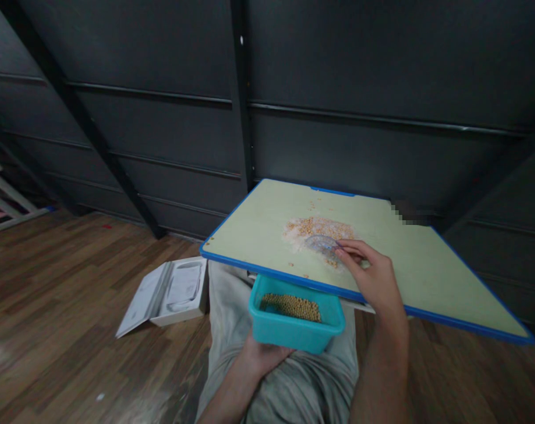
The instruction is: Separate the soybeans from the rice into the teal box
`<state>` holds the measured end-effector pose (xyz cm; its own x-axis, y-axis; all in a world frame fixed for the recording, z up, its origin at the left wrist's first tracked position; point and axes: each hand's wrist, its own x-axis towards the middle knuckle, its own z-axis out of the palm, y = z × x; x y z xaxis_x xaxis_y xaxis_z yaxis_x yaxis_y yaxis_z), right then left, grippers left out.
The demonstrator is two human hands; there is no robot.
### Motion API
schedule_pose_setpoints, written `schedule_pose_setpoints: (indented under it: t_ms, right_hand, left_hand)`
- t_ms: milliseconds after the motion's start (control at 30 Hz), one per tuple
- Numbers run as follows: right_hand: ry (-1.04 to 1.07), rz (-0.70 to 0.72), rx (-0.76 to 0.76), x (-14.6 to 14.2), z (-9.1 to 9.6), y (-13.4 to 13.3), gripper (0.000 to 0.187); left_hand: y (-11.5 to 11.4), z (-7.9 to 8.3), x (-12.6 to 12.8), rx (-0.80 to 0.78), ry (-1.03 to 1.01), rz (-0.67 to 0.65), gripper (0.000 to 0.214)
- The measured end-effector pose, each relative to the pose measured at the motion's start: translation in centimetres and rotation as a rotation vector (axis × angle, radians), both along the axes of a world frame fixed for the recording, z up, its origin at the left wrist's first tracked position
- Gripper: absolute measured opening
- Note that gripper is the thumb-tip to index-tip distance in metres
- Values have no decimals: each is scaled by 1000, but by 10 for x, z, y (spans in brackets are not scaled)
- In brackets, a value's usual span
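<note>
My right hand [369, 268] pinches a clear round plastic disc [321, 242], perhaps a lid, between thumb and fingers. The disc is low over a spread pile of yellow beans and white grains [320, 227] on the pale green tabletop [426, 265]. Below the table's near edge, my left hand [267, 353] holds up a teal plastic bin [289, 331] from underneath; its fingers are partly hidden by the bin. Small round yellowish beans [296, 307] cover part of the bin's floor.
A blue rim [271, 271] runs around the tabletop. Several stray beans lie near its front edge and far side. An open white box [185, 288] with its lid folded out sits on the wooden floor [73, 294] at left. A dark panelled wall [170, 135] stands behind the table.
</note>
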<state>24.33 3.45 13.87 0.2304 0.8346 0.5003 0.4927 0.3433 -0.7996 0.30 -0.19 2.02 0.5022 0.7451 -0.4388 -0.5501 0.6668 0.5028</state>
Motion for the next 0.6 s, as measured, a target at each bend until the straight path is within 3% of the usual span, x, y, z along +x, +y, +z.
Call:
schedule_pose_setpoints:
  t_ms: [267,600]
  right_hand:
    - [-20,66,-30,-3,3,-4,23]
    - [-76,8,-15,-8,3,-3,22]
  left_hand:
    - [-1,3,1,17,7,-16,50]
    - [-1,-5,-1,-9,-96,7,54]
